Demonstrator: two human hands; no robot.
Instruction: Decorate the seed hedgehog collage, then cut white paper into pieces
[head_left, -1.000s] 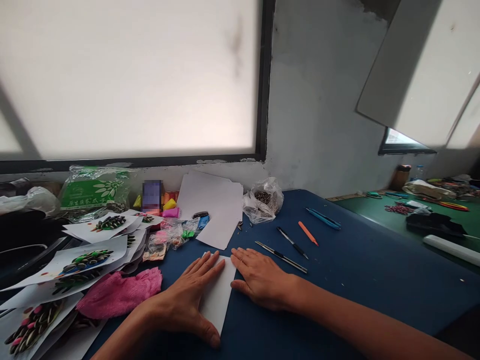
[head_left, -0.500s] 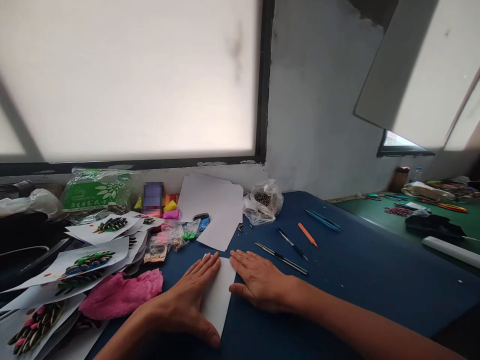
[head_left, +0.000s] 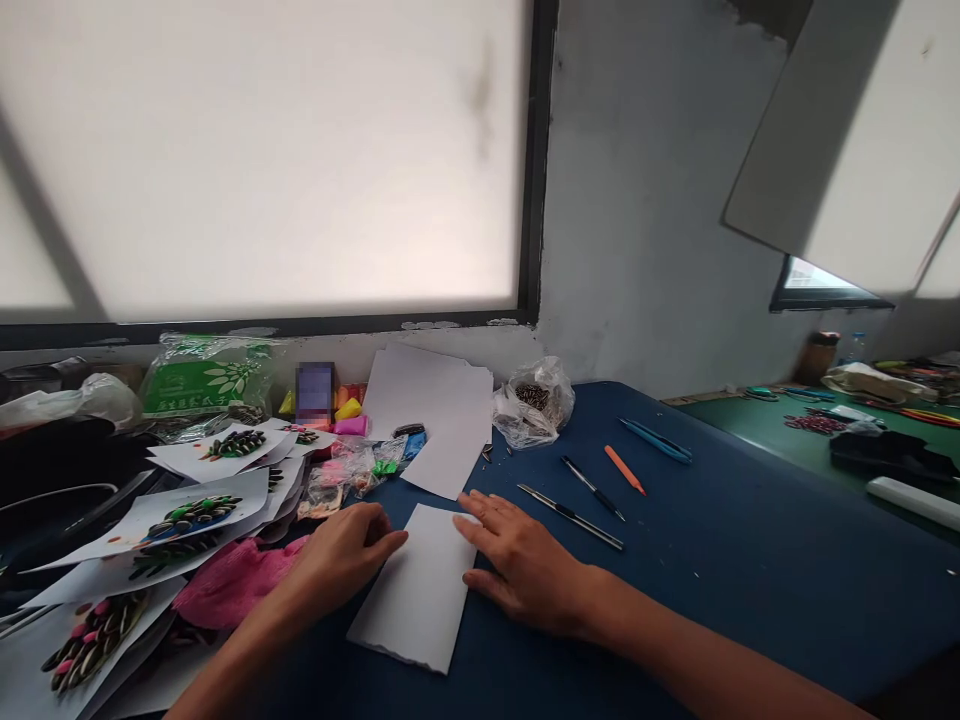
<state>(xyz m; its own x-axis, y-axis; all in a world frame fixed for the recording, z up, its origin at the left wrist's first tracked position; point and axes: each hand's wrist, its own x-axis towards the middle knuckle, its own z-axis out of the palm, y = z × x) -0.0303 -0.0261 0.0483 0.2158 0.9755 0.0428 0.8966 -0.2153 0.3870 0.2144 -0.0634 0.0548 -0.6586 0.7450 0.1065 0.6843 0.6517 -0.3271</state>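
Note:
A white piece of paper [head_left: 416, 600] lies flat on the blue tabletop, its near edge slightly ragged. My right hand [head_left: 521, 570] rests on its right edge with the fingers stretched out and the thumb apart. At the upper left edge is my left hand [head_left: 337, 560], fingers loosely curled and thumb pointing across at the paper; nothing shows in it. Whether that thumb touches the sheet is hard to tell. Just beyond the paper lie larger white sheets [head_left: 435, 420]. Right of my right hand are a slim metal-ended craft knife or pen [head_left: 570, 516] and a black pen [head_left: 592, 488].
Left, sheets decorated with sunflower seeds [head_left: 191, 515] overlap near a pink cloth [head_left: 232, 585]. Behind them stands a green seed bag [head_left: 206, 380]. A clear bag of seeds [head_left: 532, 400] sits by the wall. An orange pen [head_left: 625, 470] and blue tweezers [head_left: 656, 440] lie to the right.
My left hand has lifted off the paper, moved up and left, and curled its fingers. More of the sheet now shows. My right hand stays at the right edge.

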